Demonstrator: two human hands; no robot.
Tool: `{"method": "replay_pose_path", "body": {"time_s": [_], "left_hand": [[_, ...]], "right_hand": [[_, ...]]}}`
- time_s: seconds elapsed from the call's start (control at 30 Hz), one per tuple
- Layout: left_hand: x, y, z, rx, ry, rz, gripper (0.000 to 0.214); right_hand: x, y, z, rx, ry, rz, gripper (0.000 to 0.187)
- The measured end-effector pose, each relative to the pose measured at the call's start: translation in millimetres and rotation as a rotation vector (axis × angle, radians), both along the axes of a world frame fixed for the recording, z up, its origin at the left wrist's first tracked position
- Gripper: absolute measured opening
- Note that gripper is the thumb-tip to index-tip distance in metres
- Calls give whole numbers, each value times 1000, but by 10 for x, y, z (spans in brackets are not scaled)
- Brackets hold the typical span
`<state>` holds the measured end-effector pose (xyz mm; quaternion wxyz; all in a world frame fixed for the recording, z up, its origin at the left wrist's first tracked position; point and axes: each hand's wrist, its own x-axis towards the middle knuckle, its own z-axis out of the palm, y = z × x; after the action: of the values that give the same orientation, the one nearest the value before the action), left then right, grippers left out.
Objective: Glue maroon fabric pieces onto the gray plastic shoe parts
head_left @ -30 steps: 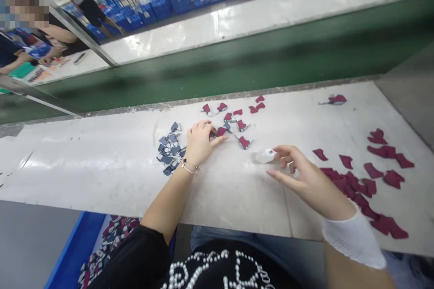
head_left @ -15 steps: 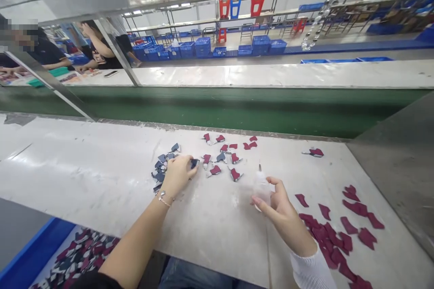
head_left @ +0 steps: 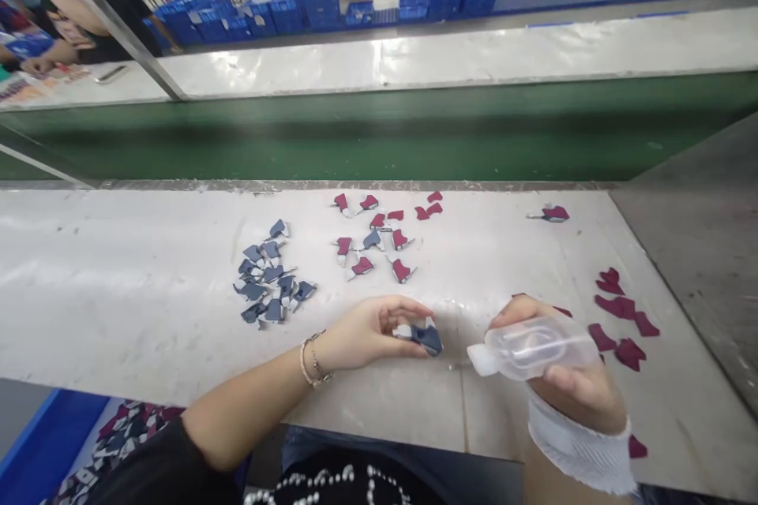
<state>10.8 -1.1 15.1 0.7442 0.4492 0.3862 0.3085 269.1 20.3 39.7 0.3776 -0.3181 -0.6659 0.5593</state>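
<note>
In my left hand (head_left: 379,331) is a small navy fabric piece (head_left: 427,337) with white edges, pinched between thumb and fingers above the table's near side. My right hand (head_left: 562,363) grips a clear squeeze bottle (head_left: 542,347), tipped on its side with its white cap end (head_left: 483,360) toward the navy piece. A gap separates bottle and piece. Left of my hands lies a cluster of similar navy pieces (head_left: 272,272). Beyond them, several maroon-topped pieces (head_left: 362,266) and one navy piece (head_left: 373,239) are spread out.
Loose maroon pieces (head_left: 616,306) lie at the right, partly behind my right hand. One maroon-topped piece (head_left: 555,213) sits apart at the back right. A blue bin (head_left: 50,434) full of pieces stands lower left. A metal panel (head_left: 704,197) bounds the right. People sit across, far left.
My left hand has brought a navy piece from the cluster toward the middle. The bottle in my right hand has gone from upright to lying sideways. The view has tilted down.
</note>
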Motion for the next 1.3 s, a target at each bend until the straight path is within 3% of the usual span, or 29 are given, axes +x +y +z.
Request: {"method": "replay_pose_path", "body": {"time_s": [0.1, 0.27, 0.37, 0.5, 0.63, 0.8, 1.03, 1.1, 1.23, 1.3], "left_hand": [[-30, 50, -43, -1, -7, 42, 44], [-91, 67, -131, -257, -146, -92, 38], [-63, 62, -173, -296, -169, -90, 45], [3, 39, -196, -233, -33, -80, 55], [47, -9, -197, -173, -32, -75, 57], [43, -18, -184, -130, -16, -85, 40], [40, 1, -164, -148, -51, -89, 31], [43, -18, -185, -100, -8, -96, 36], [40, -60, -260, 15, 45, -105, 73], [39, -74, -292, 60, 32, -111, 82]], "right_hand": [[-111, 49, -89, -62, 168, 74, 38], [-108, 77, -221, -182, 303, 203, 37], [-50, 76, -244, -208, 305, 149, 37], [-108, 33, -186, -240, 305, 41, 43], [-204, -38, -111, -265, 323, 46, 45], [-230, -59, -81, -270, 154, -2, 45], [-304, 3, -39, -232, 74, -72, 26], [-330, -4, -18, -209, 16, -81, 24], [-401, -56, 16, -186, -97, -150, 24], [-432, -88, 40, -145, -158, -208, 24]]}}
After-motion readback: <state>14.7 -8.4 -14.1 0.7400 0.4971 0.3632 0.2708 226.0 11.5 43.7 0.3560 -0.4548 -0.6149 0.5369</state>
